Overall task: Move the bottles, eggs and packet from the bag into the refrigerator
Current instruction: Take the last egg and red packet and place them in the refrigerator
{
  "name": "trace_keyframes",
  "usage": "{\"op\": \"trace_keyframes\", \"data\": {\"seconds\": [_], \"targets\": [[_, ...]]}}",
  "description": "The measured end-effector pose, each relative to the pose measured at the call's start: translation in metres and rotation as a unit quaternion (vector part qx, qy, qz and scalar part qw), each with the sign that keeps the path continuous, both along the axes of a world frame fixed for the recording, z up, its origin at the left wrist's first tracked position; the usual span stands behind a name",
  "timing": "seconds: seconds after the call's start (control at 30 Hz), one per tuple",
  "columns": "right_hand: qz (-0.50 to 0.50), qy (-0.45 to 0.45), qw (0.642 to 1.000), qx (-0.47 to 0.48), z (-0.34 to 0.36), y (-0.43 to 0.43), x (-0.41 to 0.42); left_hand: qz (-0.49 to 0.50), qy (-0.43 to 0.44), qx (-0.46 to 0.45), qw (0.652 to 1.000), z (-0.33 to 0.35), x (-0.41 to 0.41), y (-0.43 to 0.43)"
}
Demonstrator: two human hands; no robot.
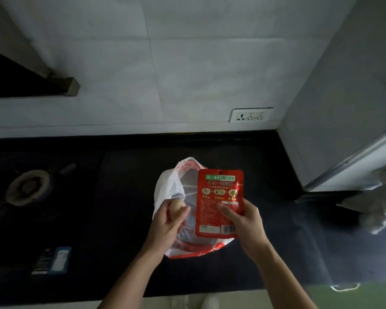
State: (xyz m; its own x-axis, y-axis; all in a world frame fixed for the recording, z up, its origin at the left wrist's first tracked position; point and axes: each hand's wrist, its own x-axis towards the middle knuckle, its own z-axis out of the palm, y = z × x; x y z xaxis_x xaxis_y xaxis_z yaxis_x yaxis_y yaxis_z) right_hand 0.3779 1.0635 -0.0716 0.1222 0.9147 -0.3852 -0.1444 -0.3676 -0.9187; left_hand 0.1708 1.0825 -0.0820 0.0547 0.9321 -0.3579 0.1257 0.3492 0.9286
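Two bare hands work above a white plastic bag (168, 188) with red printing, seen from a single head view looking down on a dark kitchen counter (125, 197). The left hand (165, 224) curls its fingers and thumb round a pale brown egg (177, 208), holding it over the bag's open mouth at the left rim; only the egg's top half shows above the fingers. The right hand (246, 221) pinches a flat red packet (218, 197) near its lower right corner, thumb pressed on the printed face and the other fingers hidden behind it. The packet stands upright over the right side of the bag, its small print too blurred to read, with a barcode at the bottom. Hands and packet cover most of the bag's inside, so what lies in it cannot be made out. At the right end of the counter stands the grey side of the refrigerator (343, 103); its front is cut off by the picture's edge, and a grey cloth (381, 204) hangs blurred beside it. A white wall socket (251, 114) sits on the tiled wall behind the bag. To the far left a gas burner (28, 188) is dimly visible, and a small blue and white box (59, 259) lies near the counter's front edge in deep shadow.
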Motion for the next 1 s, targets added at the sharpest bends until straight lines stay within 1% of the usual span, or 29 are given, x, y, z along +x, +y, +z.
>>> {"op": "trace_keyframes", "data": {"seconds": [0.1, 0.2, 0.3, 0.4, 0.53, 0.6, 0.73, 0.9, 1.0], "targets": [[-0.025, 0.022, 0.999, 0.013, 0.011, -0.02, -0.001, -0.016, -0.021, 0.013, 1.0, 0.015, 0.007, -0.009], [-0.054, 0.049, 0.997, 0.019, 0.013, -0.039, -0.008, -0.006, -0.028, 0.008, 1.0, 0.018, 0.008, -0.017], [-0.069, 0.058, 0.996, 0.012, 0.011, -0.052, -0.018, 0.009, -0.027, 0.013, 1.0, 0.017, 0.006, -0.022], [-0.066, 0.055, 0.996, 0.002, 0.01, -0.057, -0.026, 0.002, -0.018, 0.031, 0.999, 0.021, 0.005, -0.027], [-0.049, 0.027, 0.998, 0.001, 0.016, -0.052, -0.036, 0.007, -0.02, 0.031, 0.999, 0.029, -0.002, -0.032], [-0.044, 0.015, 0.999, -0.001, 0.016, -0.048, -0.043, 0.013, -0.003, 0.038, 0.999, 0.026, -0.012, -0.032], [-0.04, 0.028, 0.999, 0.001, 0.016, -0.042, -0.058, 0.024, 0.023, 0.051, 0.998, 0.022, -0.03, -0.032], [0.007, 0.028, 1.0, 0.013, 0.017, -0.039, -0.074, 0.088, 0.005, 0.043, 0.995, 0.022, -0.05, -0.04], [0.058, 0.018, 0.998, 0.009, 0.016, -0.033, -0.085, 0.131, 0.014, 0.055, 0.99, 0.025, -0.06, -0.051]]}}
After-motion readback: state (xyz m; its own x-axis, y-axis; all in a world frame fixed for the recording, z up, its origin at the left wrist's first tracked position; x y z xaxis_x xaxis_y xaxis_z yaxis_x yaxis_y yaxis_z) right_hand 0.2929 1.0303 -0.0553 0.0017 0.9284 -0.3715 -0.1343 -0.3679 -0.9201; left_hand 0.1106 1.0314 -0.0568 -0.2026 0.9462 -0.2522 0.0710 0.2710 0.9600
